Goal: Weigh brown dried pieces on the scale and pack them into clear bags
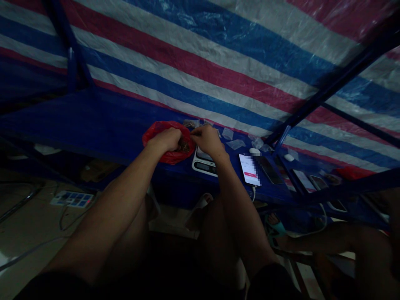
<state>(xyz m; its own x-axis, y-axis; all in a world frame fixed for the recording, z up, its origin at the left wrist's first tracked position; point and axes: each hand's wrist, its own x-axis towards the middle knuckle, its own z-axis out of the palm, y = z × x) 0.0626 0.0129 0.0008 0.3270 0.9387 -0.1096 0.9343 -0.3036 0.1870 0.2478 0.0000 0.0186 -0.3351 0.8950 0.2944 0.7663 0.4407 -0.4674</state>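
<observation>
A red plastic bag (171, 158) stands with its mouth spread on the blue table (115, 121), and small brown pieces (185, 146) lie inside it. My left hand (165, 139) reaches into the bag with its fingers curled; their tips are hidden, so what they hold cannot be made out. Over a white digital scale (203, 167), right beside the bag, is my right hand (208, 140). Its fingers are pinched near the bag's right rim, around something too small to name. The hand and forearm cover part of the scale.
Small clear bags (236, 144) lie behind and right of the scale. A lit phone (249, 170) on a cable, a dark phone (269, 169) and a white case (254, 152) are farther right. Blue frame bars (312, 102) cross there. Another person's leg (331, 237) is at right.
</observation>
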